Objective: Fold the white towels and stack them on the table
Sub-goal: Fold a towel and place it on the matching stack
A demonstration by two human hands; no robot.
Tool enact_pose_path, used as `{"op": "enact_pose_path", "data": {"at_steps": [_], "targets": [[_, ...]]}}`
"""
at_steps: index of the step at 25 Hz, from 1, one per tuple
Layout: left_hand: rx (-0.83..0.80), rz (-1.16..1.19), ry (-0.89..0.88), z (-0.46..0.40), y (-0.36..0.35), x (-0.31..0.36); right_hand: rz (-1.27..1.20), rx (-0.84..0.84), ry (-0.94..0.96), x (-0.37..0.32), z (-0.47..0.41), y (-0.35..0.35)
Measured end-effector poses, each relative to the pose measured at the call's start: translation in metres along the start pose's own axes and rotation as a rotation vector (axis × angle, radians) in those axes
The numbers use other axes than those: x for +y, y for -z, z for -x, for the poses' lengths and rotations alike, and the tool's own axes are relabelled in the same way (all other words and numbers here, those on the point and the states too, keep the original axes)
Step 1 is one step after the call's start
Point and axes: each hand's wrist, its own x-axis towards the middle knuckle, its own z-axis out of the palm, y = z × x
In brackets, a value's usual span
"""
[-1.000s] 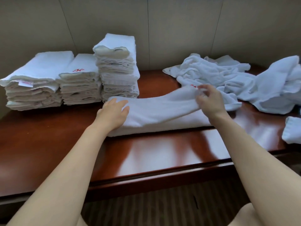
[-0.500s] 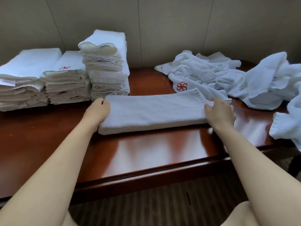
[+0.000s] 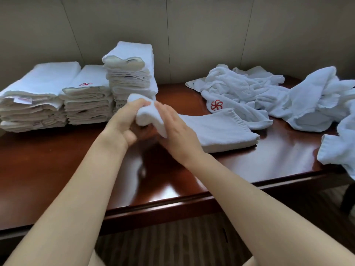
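White terry, the towel (image 3: pixel 211 129) lay lengthwise rightward from the nearest stack (image 3: pixel 130 79); the left hand (image 3: pixel 123 121) gripped its raised left end, the flat, unclenched right hand (image 3: pixel 176 129) pressing alongside.

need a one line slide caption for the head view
Left hand lifts one end of a half-folded towel beside the right hand, three stacks behind.
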Motion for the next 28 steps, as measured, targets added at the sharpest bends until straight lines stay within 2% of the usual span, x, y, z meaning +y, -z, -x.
{"op": "enact_pose_path", "data": {"at_steps": [3,6,7,9,12,16,21,24,28], "targets": [[-0.062,0.012,-0.195,0.016,0.004,0.009,-0.375,0.162,-0.249,-0.006,-0.018,0.010],[0.060,-0.083,-0.359,0.013,0.042,0.008,-0.750,0.072,-0.358,-0.022,-0.035,0.044],[0.026,-0.162,-0.370,0.011,0.058,0.007,-0.873,-0.009,-0.363,-0.028,-0.043,0.059],[-0.171,-0.349,-0.374,0.009,0.081,0.011,-1.062,-0.128,-0.326,-0.045,-0.064,0.089],[-0.377,-0.432,-0.260,0.028,0.091,0.032,-1.221,-0.176,-0.263,-0.075,-0.096,0.121],[-0.442,-0.383,-0.085,0.045,0.107,0.053,-1.294,-0.160,-0.256,-0.106,-0.128,0.136],[-0.390,-0.274,-0.022,0.054,0.124,0.036,-1.247,-0.195,-0.289,-0.115,-0.152,0.115],[-0.407,-0.355,0.040,0.050,0.141,0.025,-1.210,-0.199,-0.332,-0.110,-0.162,0.097],[-0.369,-0.375,0.059,0.041,0.163,0.045,-1.165,-0.157,-0.420,-0.114,-0.189,0.077]]}}
